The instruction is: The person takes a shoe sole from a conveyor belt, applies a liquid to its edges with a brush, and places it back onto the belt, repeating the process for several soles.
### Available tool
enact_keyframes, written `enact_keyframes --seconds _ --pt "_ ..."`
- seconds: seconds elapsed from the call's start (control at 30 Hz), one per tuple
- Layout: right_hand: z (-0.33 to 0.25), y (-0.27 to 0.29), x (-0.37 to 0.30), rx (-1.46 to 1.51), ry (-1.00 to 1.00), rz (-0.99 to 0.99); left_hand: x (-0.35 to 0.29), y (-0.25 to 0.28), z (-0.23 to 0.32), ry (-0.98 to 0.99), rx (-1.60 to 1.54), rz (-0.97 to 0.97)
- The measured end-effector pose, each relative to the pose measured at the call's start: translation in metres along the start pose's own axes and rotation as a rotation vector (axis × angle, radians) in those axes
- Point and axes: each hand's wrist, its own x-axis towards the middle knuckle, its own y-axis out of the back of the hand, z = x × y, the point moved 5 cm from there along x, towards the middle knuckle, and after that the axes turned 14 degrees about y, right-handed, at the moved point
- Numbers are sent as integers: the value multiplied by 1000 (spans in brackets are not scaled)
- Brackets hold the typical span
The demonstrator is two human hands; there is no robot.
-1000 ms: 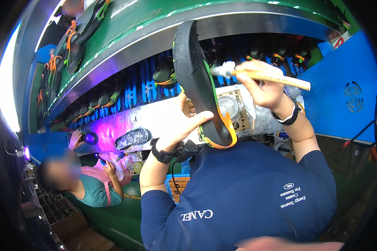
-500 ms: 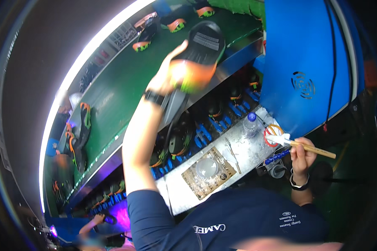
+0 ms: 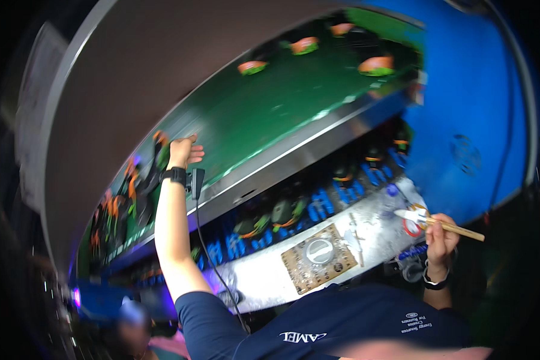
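My left hand (image 3: 187, 151) is stretched over the green conveyor belt (image 3: 228, 126), fingers apart and holding nothing. A black sole with an orange and green end (image 3: 376, 65) lies on the belt well to its right. Close to the hand's left are several black, orange and green shoe parts (image 3: 147, 192). Over the right end of the white bench, my right hand (image 3: 441, 243) is closed around the wooden handle of a brush (image 3: 459, 230). Its white bristles point left, beside a red ring (image 3: 411, 228).
A round dish (image 3: 319, 251) sits on brown cardboard (image 3: 294, 267) on the white bench (image 3: 255, 279). Shoes on blue supports (image 3: 288, 211) line up below the belt's metal edge. A blue panel (image 3: 462, 108) stands at the right; a cable (image 3: 207, 252) hangs by my left arm.
My left hand has let go of the sole, which now lies on the belt, and has moved left. My right hand keeps the brush. The view has turned.
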Motion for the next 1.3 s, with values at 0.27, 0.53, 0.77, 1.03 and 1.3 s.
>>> enact_keyframes --seconds 0.27,0.53,0.77,1.03,1.3 --pt "18 -71 9 92 53 -110 60 150 -138 430 -541 301" --pt "11 -91 -12 -4 88 -48 55 154 -174 256 -816 275" --pt "28 -127 -16 16 -17 -121 -2 173 -76 -270 -297 293" --pt "29 -177 -1 247 -49 -278 -131 94 -83 -784 739 174" --pt "15 -128 -3 229 -28 -206 -41 63 2 -226 988 156"
